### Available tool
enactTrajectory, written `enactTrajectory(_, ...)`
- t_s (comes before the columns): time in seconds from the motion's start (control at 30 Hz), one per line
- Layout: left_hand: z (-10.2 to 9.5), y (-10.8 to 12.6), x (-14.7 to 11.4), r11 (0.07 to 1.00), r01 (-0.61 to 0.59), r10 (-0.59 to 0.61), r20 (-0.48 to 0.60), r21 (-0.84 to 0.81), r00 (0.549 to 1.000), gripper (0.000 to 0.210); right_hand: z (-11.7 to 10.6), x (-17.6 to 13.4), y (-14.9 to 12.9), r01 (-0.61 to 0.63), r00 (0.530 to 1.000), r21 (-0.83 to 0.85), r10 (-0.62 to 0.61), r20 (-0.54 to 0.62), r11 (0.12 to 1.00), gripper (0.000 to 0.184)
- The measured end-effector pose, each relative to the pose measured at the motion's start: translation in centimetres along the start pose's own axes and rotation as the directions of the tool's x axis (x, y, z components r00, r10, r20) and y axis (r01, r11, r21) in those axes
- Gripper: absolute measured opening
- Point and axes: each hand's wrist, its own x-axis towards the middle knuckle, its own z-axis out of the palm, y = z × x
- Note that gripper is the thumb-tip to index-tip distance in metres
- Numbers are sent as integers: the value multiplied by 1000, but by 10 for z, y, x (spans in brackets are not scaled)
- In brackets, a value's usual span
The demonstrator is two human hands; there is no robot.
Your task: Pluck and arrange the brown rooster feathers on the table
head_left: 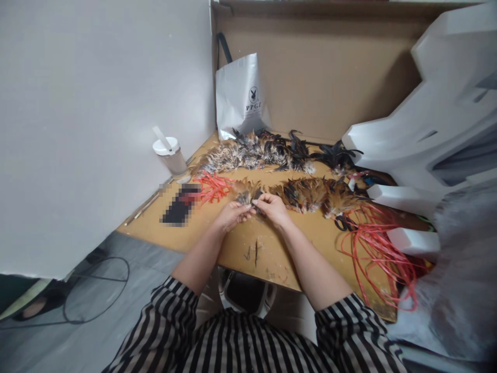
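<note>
My left hand (234,215) and my right hand (273,209) meet over the front of the table, fingertips pinched close together. Between them is a small bunch of brown and grey feathers (245,190), its tufts fanning out beyond my fingers. The lower ends of the bunch are hidden by my fingertips. Just right of my right hand lies a row of brown and black feather bunches (310,194). Behind it stretches a longer pile of speckled and black feathers (252,153). Red plastic strips (213,185) lie left of the held bunch.
A lidded cup (171,155) stands by the left wall, near a blurred dark object (180,204). A silver bag (243,98) leans at the back. More red strips (375,248) and black-handled scissors (345,223) lie at right, beside white foam pieces (413,242).
</note>
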Motion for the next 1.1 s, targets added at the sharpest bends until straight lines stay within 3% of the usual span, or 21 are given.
enactTrajectory(0.3, 1, -1, 1, 996, -16, 15, 8, 85, 1000, 22, 3, 1, 5, 25, 1000, -35, -25, 1, 999, 26)
enactTrajectory(0.5, 0, -1, 2, 998, -49, 51, -48, 43, 998, 22, 2, 2, 4, 0, 1000, 29, 0, 1, 1000, 27)
enactTrajectory(0.63, -2, 0, 3, 996, -69, 63, -89, -65, 994, 22, 2, 2, 7, 117, 992, -89, -120, -34, 989, 28)
enactTrajectory(0.73, -3, 1, 3, 990, -57, 47, -79, -132, 996, 23, 4, -2, 6, 267, 958, -332, -285, -7, 905, 25)
enactTrajectory(0.83, -3, 1, 3, 985, -67, 59, -58, -159, 997, 24, 6, -9, 1, 399, 905, -530, -416, 94, 748, 20)
enactTrajectory(0.97, -3, -2, 2, 983, -71, 67, -32, -168, 997, 24, 6, -14, -4, 463, 858, -670, -483, 174, 580, 16)
enactTrajectory(1.1, 0, -2, 1, 982, -46, 46, -4, -186, 999, 23, 3, -13, -4, 464, 847, -736, -490, 207, 493, 14)
